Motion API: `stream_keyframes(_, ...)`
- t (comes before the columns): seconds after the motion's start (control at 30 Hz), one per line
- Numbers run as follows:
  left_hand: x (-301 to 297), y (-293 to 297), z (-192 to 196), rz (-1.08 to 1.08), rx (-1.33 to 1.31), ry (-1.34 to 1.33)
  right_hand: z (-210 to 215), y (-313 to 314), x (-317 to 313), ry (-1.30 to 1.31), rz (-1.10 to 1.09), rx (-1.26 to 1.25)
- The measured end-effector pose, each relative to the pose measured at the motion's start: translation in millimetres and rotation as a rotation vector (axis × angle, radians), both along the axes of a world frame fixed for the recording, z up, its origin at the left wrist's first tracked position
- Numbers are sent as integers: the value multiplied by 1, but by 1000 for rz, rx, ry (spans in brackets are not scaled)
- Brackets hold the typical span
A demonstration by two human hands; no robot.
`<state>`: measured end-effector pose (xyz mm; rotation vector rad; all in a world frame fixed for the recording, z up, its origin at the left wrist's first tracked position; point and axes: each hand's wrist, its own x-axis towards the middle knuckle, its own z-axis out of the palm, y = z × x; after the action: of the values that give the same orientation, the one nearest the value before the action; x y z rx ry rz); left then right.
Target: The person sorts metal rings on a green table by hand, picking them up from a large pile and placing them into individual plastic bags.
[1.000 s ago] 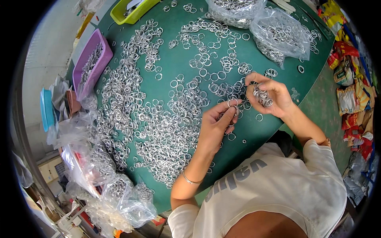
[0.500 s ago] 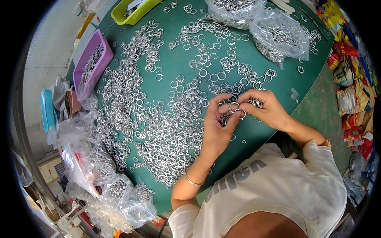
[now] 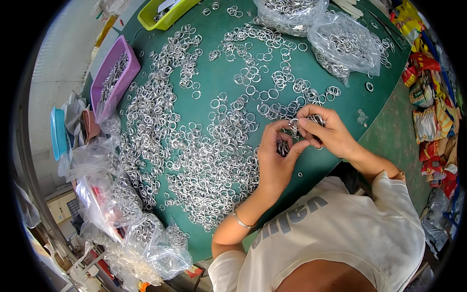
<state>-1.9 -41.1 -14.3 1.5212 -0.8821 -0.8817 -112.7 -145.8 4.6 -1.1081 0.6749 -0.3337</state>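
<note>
The left hand (image 3: 275, 158) and the right hand (image 3: 327, 130) meet over the near edge of the green table (image 3: 335, 160), fingertips almost touching. The left hand is curled shut on a small bunch of metal rings (image 3: 282, 147), thumb and forefinger arched above it, the palm turned toward the right hand. The right hand pinches a single ring (image 3: 293, 122) between thumb and forefinger while its other fingers fold over more rings against the palm. The left forearm rises steeply from the lower edge, a thin bracelet (image 3: 240, 220) at the wrist; the right forearm comes in from the right, bent at the elbow. Just left of the hands lies a broad heap of loose rings (image 3: 204, 165) spread across the table. Farther off are clear bags of rings (image 3: 340, 44) at the far edge, a purple tray (image 3: 109, 82) and a yellow-green tray (image 3: 163, 14) to the left, and more plastic bags (image 3: 131, 224) at the near left corner.
</note>
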Motion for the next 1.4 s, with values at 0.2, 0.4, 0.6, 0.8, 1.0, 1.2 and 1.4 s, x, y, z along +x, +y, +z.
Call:
stream_keyframes(0.2, 9, -6, 2, 12, -112, -220, -3, -2, -3, 15, 28, -27)
stream_keyframes(0.4, 9, -6, 7, -17, -124, -209, -2, -3, -4, 29, 93, -439)
stream_keyframes(0.6, 0, -4, 9, 16, -113, -382, -3, -3, 0, 39, -3, -727)
stream_keyframes(0.8, 4, -3, 0, 32, -252, -631, 1, -2, -1, 160, 11, -663)
stream_keyframes(1.0, 6, -4, 0, 77, -333, -722, 12, -3, -2, 178, 75, -582)
stream_keyframes(1.2, 7, 0, 5, -54, -353, -709, 18, -2, -3, 137, 112, -767)
stream_keyframes(1.4, 11, 0, 13, -61, -231, -676, 12, -3, -5, 124, 165, -1025)
